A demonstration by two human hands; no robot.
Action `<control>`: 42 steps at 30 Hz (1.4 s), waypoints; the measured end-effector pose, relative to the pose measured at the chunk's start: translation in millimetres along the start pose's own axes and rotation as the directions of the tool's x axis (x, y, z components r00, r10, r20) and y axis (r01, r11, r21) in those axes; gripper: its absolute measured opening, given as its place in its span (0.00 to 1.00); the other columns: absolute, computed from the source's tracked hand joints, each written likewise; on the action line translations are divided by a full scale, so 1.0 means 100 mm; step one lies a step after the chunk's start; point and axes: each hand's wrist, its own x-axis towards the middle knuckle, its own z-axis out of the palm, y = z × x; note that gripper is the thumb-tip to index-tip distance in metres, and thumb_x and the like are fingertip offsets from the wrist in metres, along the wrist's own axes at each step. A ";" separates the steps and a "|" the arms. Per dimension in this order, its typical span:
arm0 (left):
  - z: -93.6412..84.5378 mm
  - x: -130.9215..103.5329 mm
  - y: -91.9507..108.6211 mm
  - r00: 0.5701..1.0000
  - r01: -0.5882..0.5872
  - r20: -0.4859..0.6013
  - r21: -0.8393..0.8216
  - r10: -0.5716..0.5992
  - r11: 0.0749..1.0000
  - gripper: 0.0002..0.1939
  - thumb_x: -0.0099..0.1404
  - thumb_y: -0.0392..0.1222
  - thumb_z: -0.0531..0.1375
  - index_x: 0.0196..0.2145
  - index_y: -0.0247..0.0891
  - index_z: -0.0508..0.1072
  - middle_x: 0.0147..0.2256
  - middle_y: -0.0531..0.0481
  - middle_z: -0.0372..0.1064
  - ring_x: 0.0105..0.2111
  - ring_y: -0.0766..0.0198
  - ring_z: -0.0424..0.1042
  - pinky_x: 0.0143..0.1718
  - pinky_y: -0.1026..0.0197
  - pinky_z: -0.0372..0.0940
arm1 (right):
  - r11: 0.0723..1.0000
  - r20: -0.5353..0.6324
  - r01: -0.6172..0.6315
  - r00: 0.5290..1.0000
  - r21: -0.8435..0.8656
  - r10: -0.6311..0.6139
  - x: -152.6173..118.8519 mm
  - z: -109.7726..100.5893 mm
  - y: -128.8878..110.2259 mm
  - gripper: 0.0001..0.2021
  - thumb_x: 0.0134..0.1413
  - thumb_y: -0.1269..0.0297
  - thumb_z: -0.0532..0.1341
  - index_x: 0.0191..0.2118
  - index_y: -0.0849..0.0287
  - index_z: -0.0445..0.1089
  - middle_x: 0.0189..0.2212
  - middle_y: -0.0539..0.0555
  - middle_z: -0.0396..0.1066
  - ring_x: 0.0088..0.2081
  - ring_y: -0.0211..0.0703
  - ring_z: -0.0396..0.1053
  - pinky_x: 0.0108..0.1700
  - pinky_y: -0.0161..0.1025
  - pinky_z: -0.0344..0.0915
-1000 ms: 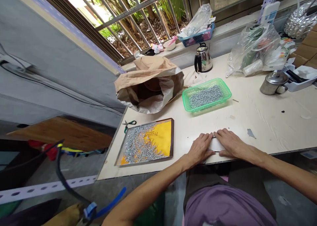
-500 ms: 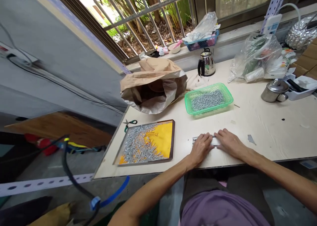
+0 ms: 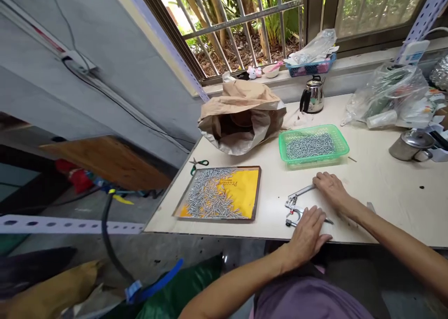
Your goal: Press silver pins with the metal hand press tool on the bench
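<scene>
A silver plier-like metal tool point(image 3: 294, 201) lies on the table near its front edge, its two arms spread apart in a V. Between the arms a small coil spring and a curved jaw show. My left hand point(image 3: 310, 231) rests over the lower arm with fingers stretched and thumb apart; a pointed end sticks out past the fingers. My right hand point(image 3: 331, 189) lies palm down at the end of the upper arm, fingers nearly flat and touching it. The fingers partly cover both arms.
Left of the hands, a yellow-bottomed tray point(image 3: 247, 193) holds many small metal pins. Behind stand a green basket point(image 3: 313, 160) of similar pins, an open brown paper bag point(image 3: 245, 100) and a kettle point(image 3: 315, 95). Scissors point(image 3: 199, 162) and a lidded metal cup point(image 3: 402, 149) lie farther out.
The tool, mostly covered by both hands before, now shows with its arms spread. My right hand has moved away from me, my left hand toward me. The view has shifted.
</scene>
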 end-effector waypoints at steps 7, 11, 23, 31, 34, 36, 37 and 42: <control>-0.58 -0.36 -0.13 0.969 -0.130 -0.194 0.118 0.152 0.984 0.11 0.68 0.38 0.50 0.41 0.34 0.71 0.36 0.45 0.72 0.38 0.62 0.70 0.42 0.60 0.67 | 0.923 -0.007 0.383 0.924 0.038 -0.383 0.21 0.22 -0.71 0.07 0.53 0.73 0.58 0.28 0.55 0.70 0.32 0.54 0.68 0.38 0.45 0.61 0.37 0.40 0.57; -1.21 -0.65 -0.72 0.868 0.410 -0.435 0.356 -0.239 0.840 0.12 0.68 0.36 0.50 0.36 0.37 0.74 0.29 0.47 0.70 0.31 0.63 0.66 0.34 0.61 0.63 | 0.852 -0.116 0.519 0.844 -0.073 -0.524 0.31 0.41 -0.72 0.11 0.51 0.78 0.58 0.23 0.57 0.66 0.26 0.52 0.67 0.33 0.43 0.61 0.33 0.40 0.55; -1.89 -0.59 -1.79 0.446 0.879 -0.398 0.363 -0.802 0.309 0.11 0.65 0.40 0.55 0.34 0.32 0.75 0.39 0.39 0.70 0.45 0.53 0.65 0.42 0.58 0.60 | 0.949 -0.599 0.305 0.745 -0.085 -0.293 0.70 -0.47 -0.35 0.09 0.61 0.66 0.51 0.37 0.55 0.69 0.32 0.57 0.70 0.35 0.48 0.64 0.39 0.45 0.60; -1.92 -0.57 -1.90 0.415 0.910 -0.346 0.146 -0.841 0.389 0.08 0.56 0.29 0.55 0.24 0.31 0.73 0.28 0.43 0.70 0.36 0.57 0.69 0.38 0.59 0.60 | 1.000 -0.388 -0.011 0.922 0.008 0.013 0.40 -0.42 0.23 0.24 0.61 0.48 0.40 0.43 0.55 0.69 0.33 0.60 0.68 0.33 0.51 0.68 0.28 0.44 0.64; -1.93 -0.57 -1.87 0.427 0.895 -0.348 0.034 -0.835 0.444 0.08 0.55 0.29 0.54 0.23 0.32 0.71 0.28 0.46 0.69 0.36 0.59 0.69 0.39 0.60 0.61 | 0.979 -0.313 0.030 0.949 0.204 0.036 0.10 -0.27 0.00 0.21 0.61 0.48 0.45 0.40 0.54 0.70 0.34 0.57 0.71 0.31 0.46 0.71 0.29 0.40 0.67; -1.90 -0.53 -1.81 0.437 0.874 -0.326 -0.068 -0.838 0.482 0.06 0.57 0.32 0.54 0.26 0.33 0.72 0.27 0.48 0.69 0.34 0.62 0.69 0.37 0.62 0.62 | 0.945 -0.265 0.055 0.964 0.322 0.034 0.03 -0.25 -0.20 0.20 0.62 0.50 0.46 0.38 0.54 0.71 0.33 0.56 0.72 0.31 0.44 0.72 0.30 0.39 0.68; -1.88 -0.51 -1.76 0.445 0.859 -0.303 -0.121 -0.843 0.497 0.06 0.57 0.34 0.55 0.28 0.33 0.72 0.26 0.49 0.69 0.32 0.63 0.69 0.34 0.63 0.63 | 0.924 -0.245 0.073 0.969 0.376 0.024 0.04 -0.26 -0.31 0.18 0.62 0.52 0.47 0.37 0.54 0.71 0.33 0.55 0.73 0.31 0.44 0.72 0.31 0.39 0.69; -1.72 -0.36 -1.41 0.495 0.704 -0.059 -0.558 -0.867 0.439 0.17 0.53 0.50 0.64 0.30 0.31 0.72 0.26 0.50 0.69 0.25 0.68 0.69 0.27 0.67 0.65 | 0.795 -0.311 0.178 0.950 0.580 0.014 0.46 -0.27 -0.82 0.15 0.62 0.61 0.48 0.40 0.55 0.73 0.34 0.55 0.74 0.35 0.43 0.72 0.36 0.38 0.69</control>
